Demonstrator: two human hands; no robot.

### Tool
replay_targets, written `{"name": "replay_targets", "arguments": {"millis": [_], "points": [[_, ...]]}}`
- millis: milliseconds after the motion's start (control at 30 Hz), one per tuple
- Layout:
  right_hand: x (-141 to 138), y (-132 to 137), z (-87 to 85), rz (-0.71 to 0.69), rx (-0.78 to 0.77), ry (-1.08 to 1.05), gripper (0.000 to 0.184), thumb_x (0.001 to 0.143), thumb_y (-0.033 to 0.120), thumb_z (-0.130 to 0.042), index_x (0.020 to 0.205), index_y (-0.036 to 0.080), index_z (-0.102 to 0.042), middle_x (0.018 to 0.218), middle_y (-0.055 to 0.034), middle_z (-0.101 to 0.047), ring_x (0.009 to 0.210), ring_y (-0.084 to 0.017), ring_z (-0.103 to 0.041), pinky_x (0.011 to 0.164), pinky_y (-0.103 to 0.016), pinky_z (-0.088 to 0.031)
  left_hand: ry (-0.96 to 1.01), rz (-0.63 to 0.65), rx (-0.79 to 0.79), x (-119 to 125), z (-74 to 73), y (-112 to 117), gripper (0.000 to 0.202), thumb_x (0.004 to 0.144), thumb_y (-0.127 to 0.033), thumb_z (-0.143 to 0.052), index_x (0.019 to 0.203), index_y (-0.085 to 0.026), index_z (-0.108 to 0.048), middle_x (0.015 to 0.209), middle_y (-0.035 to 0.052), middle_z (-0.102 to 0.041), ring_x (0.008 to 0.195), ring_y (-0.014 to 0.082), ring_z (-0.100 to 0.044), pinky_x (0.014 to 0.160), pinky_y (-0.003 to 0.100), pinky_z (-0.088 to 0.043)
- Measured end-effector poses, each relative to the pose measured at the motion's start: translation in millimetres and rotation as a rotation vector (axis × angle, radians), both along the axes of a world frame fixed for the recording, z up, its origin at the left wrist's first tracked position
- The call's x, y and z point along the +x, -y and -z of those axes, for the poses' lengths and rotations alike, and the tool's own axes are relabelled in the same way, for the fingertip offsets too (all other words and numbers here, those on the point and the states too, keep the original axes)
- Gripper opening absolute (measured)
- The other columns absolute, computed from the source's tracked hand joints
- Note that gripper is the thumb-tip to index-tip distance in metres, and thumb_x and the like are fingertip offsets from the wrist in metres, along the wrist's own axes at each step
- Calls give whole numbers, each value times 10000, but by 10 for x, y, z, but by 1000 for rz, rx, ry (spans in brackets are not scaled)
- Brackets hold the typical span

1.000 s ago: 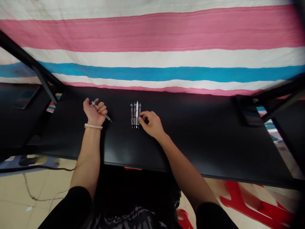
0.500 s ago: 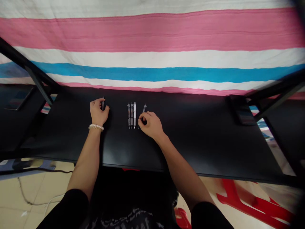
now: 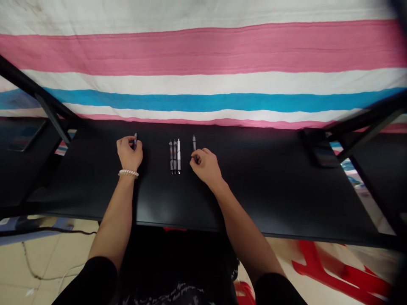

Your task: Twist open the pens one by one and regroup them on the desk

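My left hand (image 3: 129,153), with a bead bracelet on its wrist, is closed round a grey pen (image 3: 135,140) held upright on the black table (image 3: 254,186). My right hand (image 3: 205,164) is closed round a second pen (image 3: 193,143), also held upright, its lower part hidden in the fingers. Between the two hands lie three pens (image 3: 174,156) side by side on the table, pointing away from me; the right one is white.
A striped pink, white and blue cloth (image 3: 203,72) hangs behind the table. Black frame bars (image 3: 47,106) slant at both sides. A dark flat object (image 3: 321,150) lies at the table's right. A red stool (image 3: 333,267) stands below right; a cable (image 3: 34,267) runs over the floor.
My right hand has taken one pen out of the row, leaving three, and stood it upright to the right. My left hand has turned its pen from slanted to upright.
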State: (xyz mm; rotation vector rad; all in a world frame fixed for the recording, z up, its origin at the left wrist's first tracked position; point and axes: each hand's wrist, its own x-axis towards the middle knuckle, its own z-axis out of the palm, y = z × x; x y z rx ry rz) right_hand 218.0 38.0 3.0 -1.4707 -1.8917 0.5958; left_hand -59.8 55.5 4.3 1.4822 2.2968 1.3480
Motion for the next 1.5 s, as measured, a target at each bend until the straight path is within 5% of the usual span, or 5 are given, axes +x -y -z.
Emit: {"name": "replay_targets", "arguments": {"millis": [267,600,933,1133,1500], "points": [[-90,-36,63,41,-27,-436,120,828,238,-626,924,201,-690,809,-24,-652,641,-130,-582,604,-280,-505,44,-24,153,33,-73,24,170,794,-187,-720,951,-162,-661,1048,107,-628,870,196,-634,917,419,-537],[-219,96,-20,-298,29,-569,174,899,316,-702,1050,256,-765,944,-36,-714,677,-117,-582,645,-292,-505,1091,695,0,717,-200,239,369,820,-496,-775,1007,-188,-694,952,68,-777,831,174,-763,719,284,-635],[-252,75,24,-275,-321,-716,424,942,566,-582,1029,188,-753,658,2,-669,484,-87,-549,460,-222,-448,1196,587,105,761,-158,207,354,761,-440,-844,946,-182,-685,952,61,-786,866,182,-770,792,304,-634],[-236,65,28,-118,-72,-643,253,858,445,-730,1041,279,-786,933,-32,-730,781,-158,-686,715,-326,-598,1156,489,117,810,-132,206,325,733,-404,-868,858,-163,-689,888,74,-778,846,184,-765,825,332,-623],[-251,42,-5,-123,-175,-822,313,820,509,-756,999,252,-757,918,-44,-713,818,-165,-691,739,-336,-610,1243,471,148,766,-143,178,358,688,-409,-898,871,-168,-707,895,56,-783,876,193,-771,897,355,-611]]}}
